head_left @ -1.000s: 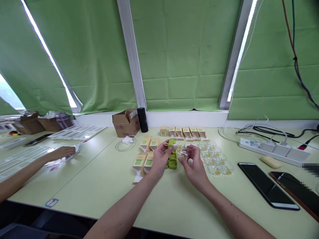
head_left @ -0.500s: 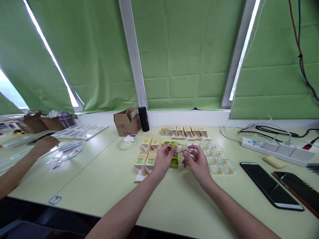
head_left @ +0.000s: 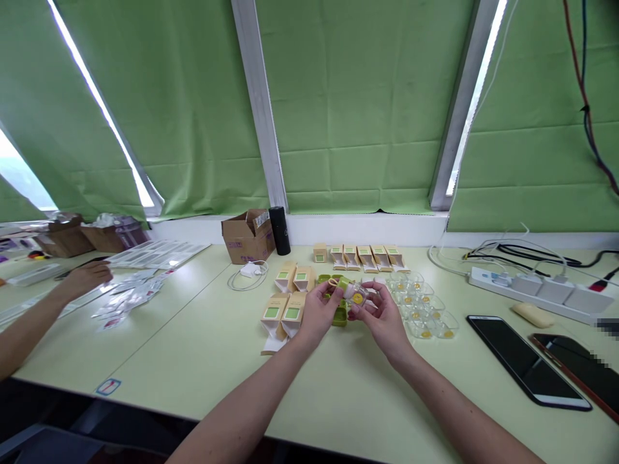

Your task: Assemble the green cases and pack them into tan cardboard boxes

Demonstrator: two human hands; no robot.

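In front of me, my left hand point(head_left: 320, 310) is closed on a green lid point(head_left: 343, 283) with a pale loop and a white inner part. My right hand point(head_left: 383, 316) grips a small clear container point(head_left: 358, 296) with a round yellow mark. The lid and the container meet end to end, tilted, above the table. Beneath the hands, partly hidden, are several green lids point(head_left: 340, 316). To the right of my right hand stand several clear containers point(head_left: 425, 316) with yellow marks. Small tan boxes point(head_left: 273, 314) with green windows are beside my left hand.
More tan boxes point(head_left: 366, 258) line the back. A brown carton point(head_left: 249, 238), black bottle point(head_left: 279, 231) and white cable point(head_left: 250, 270) are behind left. Phones point(head_left: 527, 361) and a power strip point(head_left: 536, 288) lie right. A co-worker's hand point(head_left: 87, 278) is over packets point(head_left: 128, 296) at left.
The clear container has come up against the lid and turned so its yellow mark faces me; before, a gap showed between them. The co-worker's hand has shifted slightly left.
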